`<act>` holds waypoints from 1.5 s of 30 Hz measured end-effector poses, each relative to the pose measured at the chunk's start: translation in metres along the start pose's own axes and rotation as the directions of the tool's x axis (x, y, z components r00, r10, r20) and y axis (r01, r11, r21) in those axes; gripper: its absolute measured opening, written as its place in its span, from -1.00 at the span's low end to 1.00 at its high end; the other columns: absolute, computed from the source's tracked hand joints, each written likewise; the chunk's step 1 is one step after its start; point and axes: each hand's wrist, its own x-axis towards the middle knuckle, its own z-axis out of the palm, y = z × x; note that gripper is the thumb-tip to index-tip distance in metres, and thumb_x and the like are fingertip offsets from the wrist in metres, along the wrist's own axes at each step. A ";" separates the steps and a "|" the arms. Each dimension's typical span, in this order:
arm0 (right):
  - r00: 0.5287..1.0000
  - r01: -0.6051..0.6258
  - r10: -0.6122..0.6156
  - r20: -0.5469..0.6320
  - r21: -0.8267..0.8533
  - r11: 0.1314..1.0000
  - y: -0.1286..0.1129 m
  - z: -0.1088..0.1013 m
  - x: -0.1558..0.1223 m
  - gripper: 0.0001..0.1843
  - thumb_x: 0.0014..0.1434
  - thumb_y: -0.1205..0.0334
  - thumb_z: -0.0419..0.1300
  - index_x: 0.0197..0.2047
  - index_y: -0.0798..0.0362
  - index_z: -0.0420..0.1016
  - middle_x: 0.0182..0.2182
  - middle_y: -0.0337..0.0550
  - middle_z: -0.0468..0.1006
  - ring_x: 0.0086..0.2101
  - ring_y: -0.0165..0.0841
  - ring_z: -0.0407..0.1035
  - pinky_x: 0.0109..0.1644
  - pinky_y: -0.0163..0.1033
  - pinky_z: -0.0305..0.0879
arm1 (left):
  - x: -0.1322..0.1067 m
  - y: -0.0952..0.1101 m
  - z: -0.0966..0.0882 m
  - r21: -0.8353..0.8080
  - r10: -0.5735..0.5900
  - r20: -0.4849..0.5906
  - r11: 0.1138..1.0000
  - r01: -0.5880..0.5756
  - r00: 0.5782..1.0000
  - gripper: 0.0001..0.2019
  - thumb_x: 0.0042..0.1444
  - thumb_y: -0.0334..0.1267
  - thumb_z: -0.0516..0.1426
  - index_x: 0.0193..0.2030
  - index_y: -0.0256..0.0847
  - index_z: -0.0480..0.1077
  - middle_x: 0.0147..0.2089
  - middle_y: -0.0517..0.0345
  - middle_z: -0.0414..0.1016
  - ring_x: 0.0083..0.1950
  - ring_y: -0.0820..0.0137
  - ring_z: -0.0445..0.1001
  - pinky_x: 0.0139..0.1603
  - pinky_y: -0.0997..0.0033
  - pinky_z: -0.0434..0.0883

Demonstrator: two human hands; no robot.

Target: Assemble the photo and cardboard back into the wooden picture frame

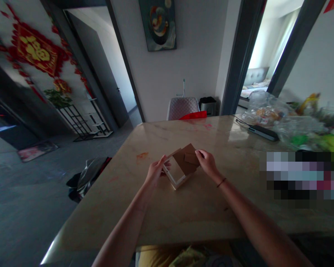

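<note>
A small light-coloured picture frame (179,182) is held tilted over the middle of the table, one lower corner at or close to the tabletop. My left hand (155,170) grips its left side, thumb on top and fingers behind. A brown backing board (180,160) with a stand flap (191,158) lies slantwise across the upper right of the frame, leaving the lower left of the opening uncovered. Closed at the board's right edge, my right hand (207,162) pinches it between thumb and fingers. How far the board sits inside the frame is hard to tell.
The marble-patterned table (122,211) has orange and red stains. At its right stand plastic bags (269,107), a dark elongated device with a cable (263,132) and a blurred-out patch. A quilted chair (183,106) with a red item (194,115) stands beyond the far edge.
</note>
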 end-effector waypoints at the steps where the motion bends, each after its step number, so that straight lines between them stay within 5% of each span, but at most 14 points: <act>1: 1.000 0.009 -0.009 0.014 -0.004 1.000 -0.001 0.000 -0.001 -0.59 0.15 0.02 -0.04 -0.29 0.11 0.52 -0.29 0.04 0.58 -0.27 -0.23 0.44 -0.18 -0.20 0.29 | 0.000 0.000 0.000 0.004 -0.001 0.010 1.000 0.001 1.000 -0.46 -0.11 0.19 0.11 -0.32 -0.35 0.51 -0.25 -0.15 0.56 -0.38 0.35 0.51 -0.49 0.49 0.34; 6: 0.993 0.027 -0.023 0.116 -0.034 0.999 -0.005 0.001 -0.005 -0.60 0.17 0.04 -0.05 -0.26 0.11 0.52 -0.30 0.02 0.58 -0.28 -0.23 0.45 -0.22 -0.21 0.30 | -0.001 0.001 0.002 -0.030 0.015 0.042 0.999 -0.014 0.999 -0.47 -0.13 0.18 0.14 -0.30 -0.33 0.49 -0.27 -0.12 0.55 -0.38 0.35 0.51 -0.51 0.50 0.34; 13: 0.978 0.064 -0.044 0.205 -0.089 0.994 -0.012 0.006 -0.012 -0.65 0.20 0.08 -0.04 -0.22 0.08 0.50 -0.26 -0.01 0.58 -0.25 -0.26 0.45 -0.18 -0.23 0.30 | -0.001 -0.001 0.004 -0.046 0.045 0.034 0.998 -0.043 0.998 -0.54 -0.22 0.16 0.19 -0.51 -0.30 0.37 -0.60 0.21 0.35 -0.56 0.48 0.37 -0.55 0.52 0.30; 18: 0.974 0.086 -0.062 0.219 -0.102 0.991 -0.013 0.009 -0.016 -0.67 0.20 0.13 -0.04 -0.06 0.05 0.41 -0.24 -0.05 0.57 -0.22 -0.30 0.45 -0.16 -0.24 0.31 | 0.000 -0.002 0.003 0.005 0.076 0.047 0.997 -0.077 0.996 -0.58 -0.22 0.07 0.23 -0.44 -0.31 0.42 -0.54 0.17 0.40 -0.53 0.47 0.38 -0.55 0.53 0.30; 25: 0.976 0.066 -0.061 0.210 -0.015 0.998 -0.013 0.012 -0.016 -0.68 0.18 0.10 -0.03 -0.16 0.08 0.44 -0.26 -0.04 0.57 -0.26 -0.32 0.45 -0.21 -0.28 0.30 | 0.000 -0.003 0.004 0.018 0.079 0.046 0.997 -0.080 0.996 -0.60 -0.18 0.04 0.22 -0.39 -0.31 0.45 -0.47 0.08 0.48 -0.50 0.44 0.42 -0.55 0.52 0.32; 27: 0.990 0.028 -0.033 0.134 0.039 0.999 -0.008 0.009 -0.009 -0.66 0.16 0.08 -0.03 -0.22 0.09 0.46 -0.26 -0.02 0.57 -0.26 -0.31 0.44 -0.20 -0.29 0.30 | -0.001 -0.002 0.004 0.017 0.084 0.031 0.996 -0.084 0.996 -0.58 -0.17 0.05 0.21 -0.36 -0.32 0.46 -0.39 0.00 0.52 -0.45 0.42 0.45 -0.54 0.53 0.32; 30: 0.984 -0.122 0.123 -0.130 0.018 0.992 0.012 -0.006 0.008 -0.60 0.14 0.08 -0.05 -0.26 0.18 0.49 -0.26 0.11 0.56 -0.25 -0.24 0.43 -0.19 -0.25 0.28 | -0.001 0.001 0.003 0.027 0.082 0.012 0.996 -0.082 0.997 -0.54 -0.16 0.10 0.19 -0.33 -0.33 0.47 -0.26 -0.11 0.55 -0.37 0.38 0.49 -0.51 0.54 0.33; 34: 0.822 -0.455 0.392 -0.412 -0.061 0.888 0.043 -0.031 0.027 -0.59 0.11 0.20 -0.11 -0.26 0.25 0.50 -0.27 0.20 0.55 -0.26 -0.17 0.42 -0.21 -0.20 0.26 | 0.000 0.002 0.000 0.040 0.065 -0.013 0.997 -0.065 0.998 -0.49 -0.17 0.15 0.17 -0.33 -0.33 0.47 -0.21 -0.15 0.55 -0.34 0.37 0.50 -0.50 0.53 0.34; 36: 0.783 -0.496 0.414 -0.464 -0.063 0.866 0.052 -0.040 0.031 -0.57 0.11 0.24 -0.14 -0.18 0.28 0.47 -0.21 0.24 0.52 -0.21 -0.15 0.40 -0.19 -0.18 0.25 | 0.001 0.002 -0.002 0.032 0.071 -0.024 0.997 -0.070 0.997 -0.50 -0.18 0.15 0.17 -0.35 -0.33 0.47 -0.21 -0.15 0.55 -0.34 0.37 0.50 -0.49 0.53 0.35; 38: 0.768 -0.486 0.379 -0.517 -0.083 0.870 0.053 -0.045 0.032 -0.56 0.12 0.26 -0.15 -0.09 0.29 0.41 -0.16 0.24 0.49 -0.19 -0.17 0.39 -0.17 -0.19 0.24 | 0.002 0.002 -0.003 0.021 0.080 -0.036 0.997 -0.079 0.996 -0.50 -0.18 0.15 0.18 -0.36 -0.34 0.47 -0.22 -0.15 0.55 -0.34 0.37 0.50 -0.48 0.53 0.35; 41: 0.822 -0.328 0.161 -0.547 -0.222 0.918 0.045 -0.047 0.030 -0.58 0.17 0.25 -0.16 -0.06 0.28 0.37 -0.14 0.20 0.48 -0.17 -0.23 0.37 -0.12 -0.23 0.22 | 0.004 0.001 -0.005 -0.011 0.071 -0.053 0.997 -0.072 0.996 -0.49 -0.21 0.14 0.20 -0.32 -0.34 0.47 -0.22 -0.14 0.55 -0.34 0.37 0.50 -0.48 0.51 0.36; 45: 0.948 -0.024 -0.138 -0.289 -0.492 0.870 0.030 -0.042 0.023 -0.61 0.24 0.21 -0.16 -0.13 0.18 0.42 -0.18 0.09 0.50 -0.15 -0.26 0.34 -0.05 -0.22 0.14 | 0.005 0.001 -0.006 -0.033 0.054 -0.058 0.998 -0.056 0.997 -0.49 -0.24 0.11 0.22 -0.29 -0.32 0.48 -0.22 -0.11 0.55 -0.34 0.37 0.50 -0.47 0.51 0.36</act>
